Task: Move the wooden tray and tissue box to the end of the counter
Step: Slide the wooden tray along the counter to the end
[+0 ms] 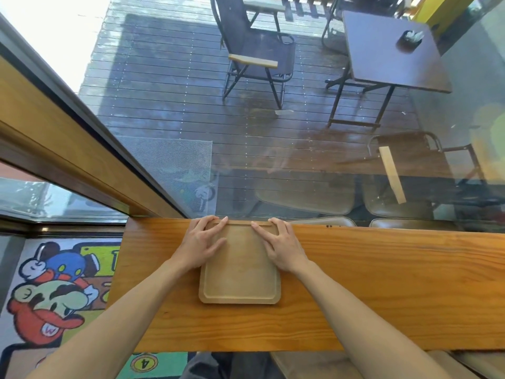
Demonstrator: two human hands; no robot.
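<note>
A wooden tray (pixel 240 272) with rounded corners and a shallow raised rim lies flat on a long wooden counter (pixel 382 285), its far short edge set against the counter's far edge beside the window glass (pixel 300 149). The tray sits toward the counter's left end, with a strip of bare counter between it and that end. The left hand (pixel 200 243) rests palm down on the tray's far left corner, fingers spread and extended, the fingertips reaching the far rim. The right hand (pixel 281 246) mirrors it on the far right corner, fingers likewise spread and flat on the wood. Neither hand is closed around anything; both press lightly on the tray's surface, and bare forearms reach in from the near edge of the view. The tray holds nothing.

Beyond the glass, a dark slatted deck (pixel 169 86) holds a folding chair (pixel 257 50) with wooden armrests and a square dark table (pixel 388 50), on which a small dark holder (pixel 411 39) with something white in it stands near the far right corner. Reflections of padded stool seats show low in the glass. To the left of the counter's end, the floor carries a bright cartoon-patterned rug (pixel 54 291), and a wood-trimmed window frame (pixel 54 143) runs diagonally from the far left toward the counter.
</note>
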